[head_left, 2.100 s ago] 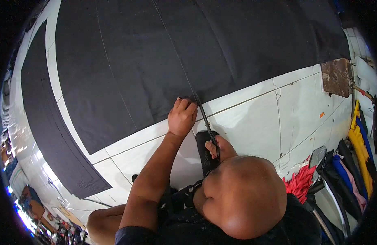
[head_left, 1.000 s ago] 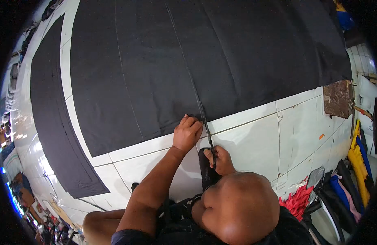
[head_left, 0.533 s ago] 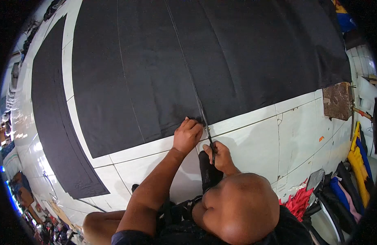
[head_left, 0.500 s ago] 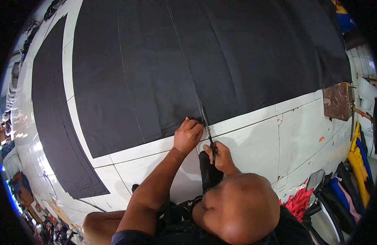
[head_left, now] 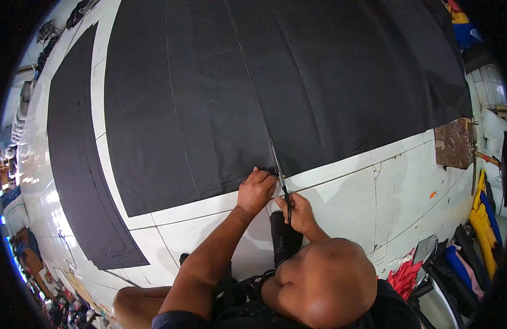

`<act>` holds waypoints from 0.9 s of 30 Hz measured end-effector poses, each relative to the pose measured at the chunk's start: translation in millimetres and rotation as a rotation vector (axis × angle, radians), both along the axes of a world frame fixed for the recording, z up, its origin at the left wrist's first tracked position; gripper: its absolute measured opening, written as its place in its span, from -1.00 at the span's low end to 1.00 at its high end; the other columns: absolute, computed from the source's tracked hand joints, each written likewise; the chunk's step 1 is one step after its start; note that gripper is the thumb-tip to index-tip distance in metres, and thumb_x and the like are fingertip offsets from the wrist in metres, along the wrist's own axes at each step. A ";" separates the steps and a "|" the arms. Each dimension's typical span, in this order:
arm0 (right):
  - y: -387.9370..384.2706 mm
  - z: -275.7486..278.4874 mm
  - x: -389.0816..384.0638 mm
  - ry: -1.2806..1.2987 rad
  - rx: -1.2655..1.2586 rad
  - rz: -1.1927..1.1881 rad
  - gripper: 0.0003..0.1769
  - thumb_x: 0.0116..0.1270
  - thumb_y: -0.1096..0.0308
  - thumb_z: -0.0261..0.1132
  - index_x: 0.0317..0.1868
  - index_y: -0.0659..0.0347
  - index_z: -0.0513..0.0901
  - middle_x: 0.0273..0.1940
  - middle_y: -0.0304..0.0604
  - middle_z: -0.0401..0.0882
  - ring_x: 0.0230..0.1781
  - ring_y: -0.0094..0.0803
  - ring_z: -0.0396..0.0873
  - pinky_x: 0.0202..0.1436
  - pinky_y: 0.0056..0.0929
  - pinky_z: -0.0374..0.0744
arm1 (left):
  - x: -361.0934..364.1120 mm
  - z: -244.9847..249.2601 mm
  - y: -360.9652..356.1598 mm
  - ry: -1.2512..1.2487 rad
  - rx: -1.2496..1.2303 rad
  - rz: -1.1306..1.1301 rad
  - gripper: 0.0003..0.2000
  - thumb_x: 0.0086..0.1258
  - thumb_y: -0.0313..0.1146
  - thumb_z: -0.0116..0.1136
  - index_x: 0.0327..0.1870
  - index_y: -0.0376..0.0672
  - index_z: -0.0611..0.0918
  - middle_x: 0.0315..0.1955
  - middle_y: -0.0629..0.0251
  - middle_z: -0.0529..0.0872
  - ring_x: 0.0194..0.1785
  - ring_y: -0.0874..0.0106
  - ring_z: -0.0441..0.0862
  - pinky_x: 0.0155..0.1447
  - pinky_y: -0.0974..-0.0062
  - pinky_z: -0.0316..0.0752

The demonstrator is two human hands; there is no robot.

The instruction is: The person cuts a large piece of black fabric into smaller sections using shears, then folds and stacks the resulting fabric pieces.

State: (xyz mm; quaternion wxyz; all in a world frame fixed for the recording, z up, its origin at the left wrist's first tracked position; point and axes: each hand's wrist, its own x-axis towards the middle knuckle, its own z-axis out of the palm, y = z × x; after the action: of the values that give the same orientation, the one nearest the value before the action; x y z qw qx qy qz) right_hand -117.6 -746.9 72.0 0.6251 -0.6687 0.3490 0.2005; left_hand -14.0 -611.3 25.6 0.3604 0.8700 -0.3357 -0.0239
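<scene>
A wide sheet of black fabric (head_left: 341, 82) is spread over the white tiles, with thin pale lines running along it. My right hand (head_left: 299, 211) is wrapped around the black handles of a pair of scissors (head_left: 287, 198). Their long blades reach over the near edge of the sheet, along one pale line. Just left of the blades, my left hand (head_left: 257, 189) has its fingers closed on the fabric's edge, partly hiding it. My bent knee (head_left: 327, 282) covers most of my right forearm.
A separate long black fabric strip (head_left: 72, 137) lies to the left. A brown block (head_left: 454, 143) rests against the sheet's right corner. Red cloth (head_left: 404, 276) and yellow cloth (head_left: 482, 216) are heaped at the right, and mixed items crowd the lower left.
The whole view has shifted slightly, so the fabric and hands appear a little lower and to the right. Both hands keep about the same place at the fabric's edge.
</scene>
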 end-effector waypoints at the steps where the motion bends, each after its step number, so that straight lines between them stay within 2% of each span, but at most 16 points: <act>1: 0.0 -2.3 -1.2 -0.005 0.009 -0.002 -0.56 0.43 0.03 0.38 -0.37 0.24 0.52 -0.61 -0.33 0.45 -0.68 -0.59 0.41 -0.60 -0.53 0.38 | -0.5 -0.8 0.2 -0.004 0.002 0.000 -0.90 0.22 -0.43 0.31 -0.26 -0.07 0.69 -0.27 0.34 0.67 -0.11 0.23 0.70 0.25 0.23 0.61; 5: -5.7 -0.2 -1.1 0.008 0.068 0.002 -0.49 0.39 -0.08 0.39 -0.35 0.26 0.53 -0.57 -0.30 0.49 -0.64 -0.56 0.47 -0.58 -0.49 0.44 | -3.4 9.2 -0.2 0.057 0.106 -0.007 -0.80 0.21 -0.40 0.32 -0.14 -0.09 0.67 -0.13 0.30 0.67 -0.01 0.16 0.68 0.27 0.22 0.59; 10: -19.2 22.4 4.9 0.096 0.193 0.044 -0.41 0.37 -0.19 0.37 -0.32 0.26 0.51 -0.57 -0.28 0.49 -0.62 -0.55 0.49 -0.53 -0.53 0.49 | 0.7 12.4 10.4 0.047 0.167 -0.210 -0.52 0.25 -0.33 0.34 0.23 -0.12 0.55 0.02 0.12 0.58 0.16 0.09 0.57 0.45 0.12 0.40; 11: -20.5 25.5 5.7 0.106 0.184 0.049 -0.45 0.40 -0.15 0.35 -0.33 0.24 0.50 -0.58 -0.29 0.48 -0.64 -0.55 0.48 -0.55 -0.53 0.47 | -0.1 12.2 11.7 0.053 0.192 -0.246 -0.46 0.27 -0.31 0.35 0.30 -0.12 0.52 0.04 0.08 0.56 0.19 0.07 0.55 0.49 0.09 0.35; 14: -21.5 30.0 8.0 0.123 0.159 0.059 -0.52 0.45 -0.06 0.32 -0.37 0.19 0.48 -0.60 -0.31 0.47 -0.66 -0.56 0.46 -0.59 -0.54 0.41 | -2.7 10.7 12.8 0.018 0.276 -0.296 -0.44 0.27 -0.28 0.30 0.32 -0.13 0.50 0.08 0.08 0.51 0.27 0.10 0.45 0.57 0.07 0.20; 16: -20.4 30.9 8.7 0.125 0.144 0.062 -0.52 0.45 -0.05 0.34 -0.38 0.19 0.48 -0.60 -0.31 0.47 -0.67 -0.56 0.46 -0.60 -0.55 0.41 | -5.6 8.8 12.3 -0.003 0.284 -0.288 -0.45 0.27 -0.25 0.30 0.32 -0.13 0.51 0.11 0.08 0.48 0.28 0.10 0.43 0.58 0.05 0.17; 19: -14.4 20.0 4.9 0.075 0.103 0.032 -0.43 0.37 -0.15 0.38 -0.34 0.27 0.51 -0.56 -0.27 0.49 -0.62 -0.55 0.48 -0.55 -0.53 0.47 | -7.1 7.2 10.2 -0.015 0.287 -0.279 -0.45 0.27 -0.23 0.30 0.30 -0.13 0.52 0.12 0.09 0.46 0.29 0.10 0.41 0.58 0.02 0.16; 22: -5.5 10.8 7.3 0.063 0.035 0.008 -0.52 0.39 -0.03 0.40 -0.39 0.21 0.48 -0.61 -0.32 0.44 -0.69 -0.59 0.41 -0.60 -0.56 0.40 | -11.1 0.7 10.4 -0.032 0.293 -0.270 -0.45 0.26 -0.21 0.30 0.29 -0.13 0.53 0.12 0.10 0.45 0.30 0.11 0.40 0.59 0.01 0.14; 25: 0.1 -20.7 -2.3 -0.044 -0.115 0.065 -0.51 0.38 -0.04 0.42 -0.38 0.22 0.49 -0.62 -0.33 0.43 -0.69 -0.60 0.39 -0.60 -0.57 0.38 | -11.7 -2.0 11.8 -0.042 0.300 -0.283 -0.45 0.25 -0.19 0.31 0.28 -0.14 0.54 0.14 0.10 0.44 0.32 0.12 0.38 0.59 0.01 0.13; 27: 5.6 -19.8 1.1 -0.057 -0.085 0.007 -0.51 0.37 -0.04 0.42 -0.40 0.22 0.50 -0.63 -0.34 0.42 -0.70 -0.60 0.38 -0.60 -0.57 0.36 | -11.7 -3.4 13.1 -0.021 0.315 -0.294 -0.45 0.27 -0.17 0.30 0.29 -0.13 0.53 0.18 0.08 0.42 0.34 0.09 0.36 0.59 -0.01 0.12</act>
State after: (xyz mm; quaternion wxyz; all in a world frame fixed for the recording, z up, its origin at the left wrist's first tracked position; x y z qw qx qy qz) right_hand -116.5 -741.3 52.2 0.6051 -0.7014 0.3368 0.1687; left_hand -25.7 -598.2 22.2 0.2088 0.8574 -0.4549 -0.1193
